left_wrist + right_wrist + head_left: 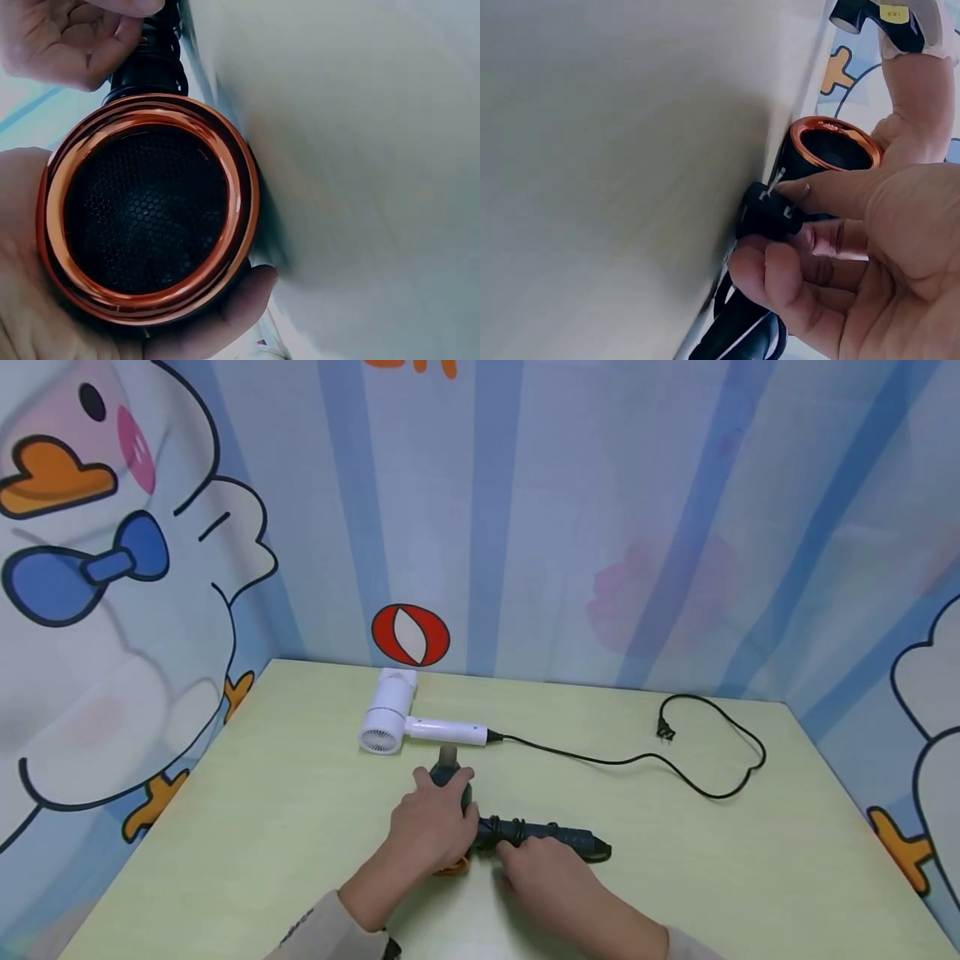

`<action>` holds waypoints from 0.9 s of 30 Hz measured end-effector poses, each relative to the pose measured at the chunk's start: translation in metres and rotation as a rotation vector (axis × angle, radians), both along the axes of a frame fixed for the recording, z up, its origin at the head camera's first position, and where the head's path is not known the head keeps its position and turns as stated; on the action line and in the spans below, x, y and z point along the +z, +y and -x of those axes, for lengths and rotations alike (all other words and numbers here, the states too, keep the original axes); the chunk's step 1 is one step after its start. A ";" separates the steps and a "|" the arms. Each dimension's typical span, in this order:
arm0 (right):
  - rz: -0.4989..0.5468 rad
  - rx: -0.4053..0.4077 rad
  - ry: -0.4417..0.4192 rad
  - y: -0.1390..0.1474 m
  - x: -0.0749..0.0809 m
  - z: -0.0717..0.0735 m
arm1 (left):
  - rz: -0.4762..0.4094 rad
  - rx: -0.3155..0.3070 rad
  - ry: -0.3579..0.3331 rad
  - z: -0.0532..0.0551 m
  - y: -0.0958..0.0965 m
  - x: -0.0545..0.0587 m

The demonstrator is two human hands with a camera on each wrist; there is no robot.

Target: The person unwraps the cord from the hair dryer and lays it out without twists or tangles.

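A dark hair dryer (577, 838) lies near the front middle of the table, its handle pointing right and its black cord wound around the handle. My left hand (433, 825) grips the dryer's barrel from above, thumb and fingers around it. The left wrist view shows the copper-coloured rim (244, 180) around its mesh rear grille (146, 210). Beside the handle, my right hand (553, 881) pinches the black two-pin plug (769, 214), seen in the right wrist view with its metal pins bare. In the head view that plug is hidden behind the hand.
Behind the dark dryer lies a white hair dryer (446, 732), its head at the left. Its black cord (600, 762) runs right and loops back to a plug (664, 729). A printed curtain (540, 527) stands along the back of the pale table (262, 793).
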State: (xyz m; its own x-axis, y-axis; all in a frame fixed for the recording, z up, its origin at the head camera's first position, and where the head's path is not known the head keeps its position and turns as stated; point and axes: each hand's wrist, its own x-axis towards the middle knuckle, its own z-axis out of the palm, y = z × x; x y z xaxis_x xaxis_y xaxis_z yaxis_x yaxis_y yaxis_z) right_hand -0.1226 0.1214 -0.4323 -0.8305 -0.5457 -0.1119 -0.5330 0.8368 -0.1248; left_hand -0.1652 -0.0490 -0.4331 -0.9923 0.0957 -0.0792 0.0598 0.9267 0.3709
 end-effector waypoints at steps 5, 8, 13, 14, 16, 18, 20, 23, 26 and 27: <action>-0.013 0.004 -0.018 -0.002 -0.002 0.003 | 0.011 0.012 0.003 0.000 0.000 -0.001; -0.021 -0.003 -0.031 -0.003 -0.002 0.003 | 0.015 0.018 0.004 0.000 0.001 -0.002; -0.058 -0.003 -0.003 -0.006 -0.002 0.001 | 0.017 0.023 -0.002 0.000 0.002 -0.003; -0.067 0.000 0.010 -0.006 -0.003 0.000 | 0.017 0.023 -0.001 0.000 0.002 -0.003; -0.087 0.005 0.035 -0.008 -0.003 -0.003 | 0.015 0.023 0.004 -0.001 0.002 -0.003; -0.099 0.008 0.055 -0.009 -0.004 -0.004 | 0.015 0.022 0.011 -0.001 0.002 -0.004; -0.102 0.007 0.067 -0.009 -0.005 -0.005 | 0.018 0.021 0.013 -0.001 0.001 -0.004; -0.106 0.009 0.079 -0.010 -0.005 -0.006 | 0.021 0.019 0.015 -0.001 0.001 -0.004; -0.104 0.003 0.079 -0.009 -0.005 -0.006 | 0.013 0.017 0.016 -0.001 0.001 -0.003; -0.104 -0.007 0.076 -0.009 -0.006 -0.006 | 0.006 0.017 0.013 -0.001 0.001 -0.003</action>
